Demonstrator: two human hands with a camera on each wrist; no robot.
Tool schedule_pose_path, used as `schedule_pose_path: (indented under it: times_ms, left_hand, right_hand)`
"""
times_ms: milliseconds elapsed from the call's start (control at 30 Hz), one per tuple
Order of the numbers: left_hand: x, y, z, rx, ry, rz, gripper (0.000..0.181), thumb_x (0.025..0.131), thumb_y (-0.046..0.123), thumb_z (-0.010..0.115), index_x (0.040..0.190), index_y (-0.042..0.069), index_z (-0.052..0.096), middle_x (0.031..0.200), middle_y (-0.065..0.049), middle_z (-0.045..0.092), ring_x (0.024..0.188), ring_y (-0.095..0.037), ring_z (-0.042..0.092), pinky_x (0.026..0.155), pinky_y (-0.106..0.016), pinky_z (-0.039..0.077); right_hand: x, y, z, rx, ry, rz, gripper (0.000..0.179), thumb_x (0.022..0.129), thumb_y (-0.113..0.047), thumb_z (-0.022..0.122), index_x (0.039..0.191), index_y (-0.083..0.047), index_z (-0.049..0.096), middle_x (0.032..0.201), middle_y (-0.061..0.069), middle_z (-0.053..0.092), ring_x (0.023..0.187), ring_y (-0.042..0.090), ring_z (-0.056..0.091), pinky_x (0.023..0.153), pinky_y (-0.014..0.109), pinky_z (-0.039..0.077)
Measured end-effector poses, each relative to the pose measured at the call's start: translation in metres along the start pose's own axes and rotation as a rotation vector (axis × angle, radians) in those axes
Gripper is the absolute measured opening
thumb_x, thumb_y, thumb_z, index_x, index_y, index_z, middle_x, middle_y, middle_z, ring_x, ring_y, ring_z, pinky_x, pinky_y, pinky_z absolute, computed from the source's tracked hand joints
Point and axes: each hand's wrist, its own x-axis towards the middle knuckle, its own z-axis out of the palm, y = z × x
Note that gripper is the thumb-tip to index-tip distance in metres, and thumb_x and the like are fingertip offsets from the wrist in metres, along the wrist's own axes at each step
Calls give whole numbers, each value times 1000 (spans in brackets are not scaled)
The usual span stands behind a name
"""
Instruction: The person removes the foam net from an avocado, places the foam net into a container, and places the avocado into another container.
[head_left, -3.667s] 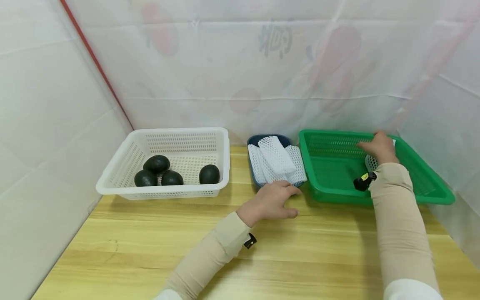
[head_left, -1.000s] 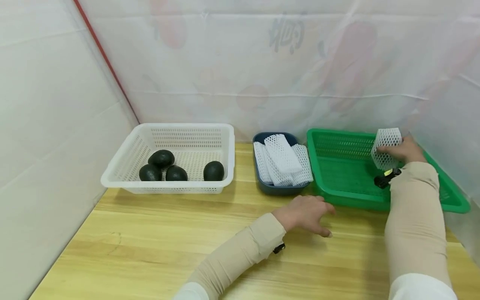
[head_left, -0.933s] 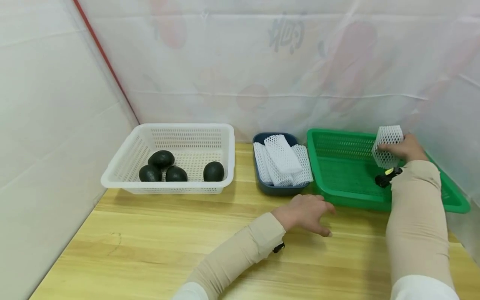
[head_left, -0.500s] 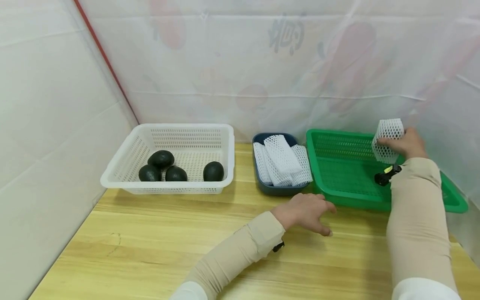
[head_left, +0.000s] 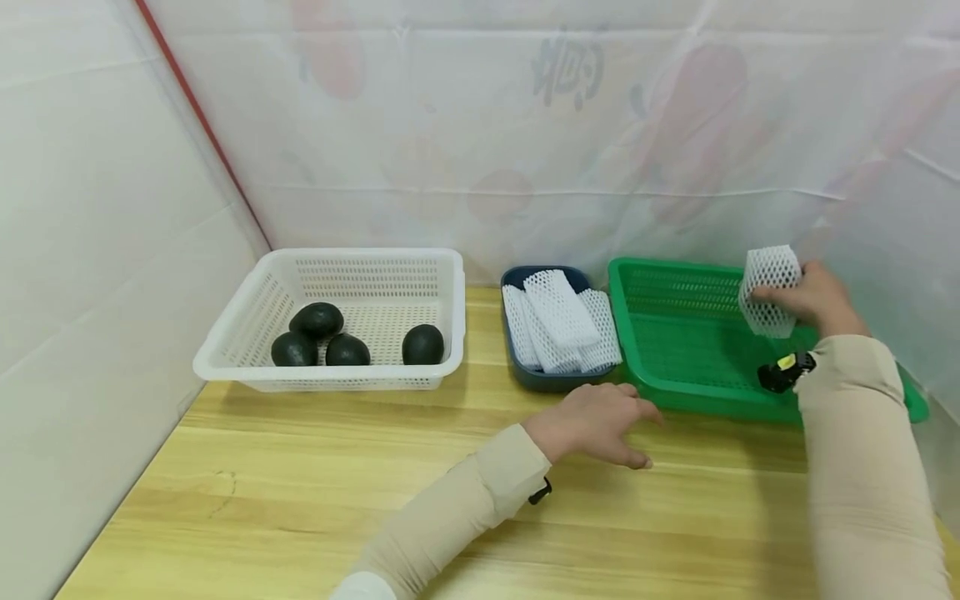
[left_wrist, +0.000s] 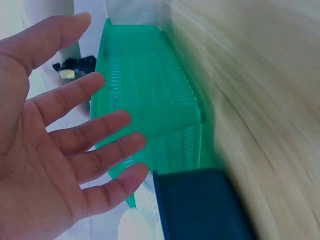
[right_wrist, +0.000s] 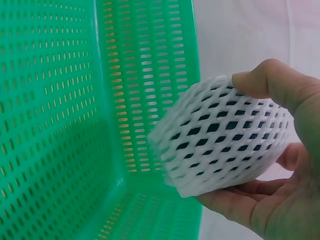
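Observation:
My right hand (head_left: 821, 296) grips a dark fruit in a white foam net sleeve (head_left: 770, 292) above the right part of the green basket (head_left: 693, 393). In the right wrist view, the dark, rounded fruit shows through the mesh (right_wrist: 220, 135), with thumb above and fingers below. My left hand (head_left: 592, 421) hovers over the table in front of the blue bin, fingers spread and holding nothing; the left wrist view shows its bare palm (left_wrist: 37, 165). Several dark avocados (head_left: 317, 320) lie in the white basket (head_left: 330, 379). Folded foam net sleeves (head_left: 562, 308) fill the blue bin (head_left: 558, 382).
The white basket stands at the left, the blue bin in the middle and the green basket at the right, along the back of the wooden table (head_left: 300, 483). White sheeting (head_left: 450, 125) hangs behind and on both sides.
My right hand has risen from down inside the green basket, bringing the netted fruit above it. My left hand has shifted right from the blue bin's front edge.

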Motion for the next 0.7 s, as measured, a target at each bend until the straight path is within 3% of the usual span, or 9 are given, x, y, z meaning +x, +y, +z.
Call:
schedule_pose_path:
  times_ms: [500, 700]
  left_hand:
    - [-23, -25, 7, -4, 125, -15, 50, 80, 49, 67, 125, 29, 59, 112, 9, 55, 92, -5, 53, 59, -20, 42]
    - [-31, -33, 6, -26, 141, -19, 49, 80, 47, 67, 124, 28, 59, 108, 8, 56, 90, -7, 52, 60, -21, 42]
  right_hand:
    - [-16, -21, 4, -40, -6, -56, 83, 87, -46, 58, 126, 20, 26, 107, 39, 42, 87, 51, 50, 56, 52, 47]
    - [-22, -29, 6, -42, 4, -63, 81, 87, -43, 59, 126, 19, 26, 107, 39, 41, 88, 52, 48, 56, 52, 47]
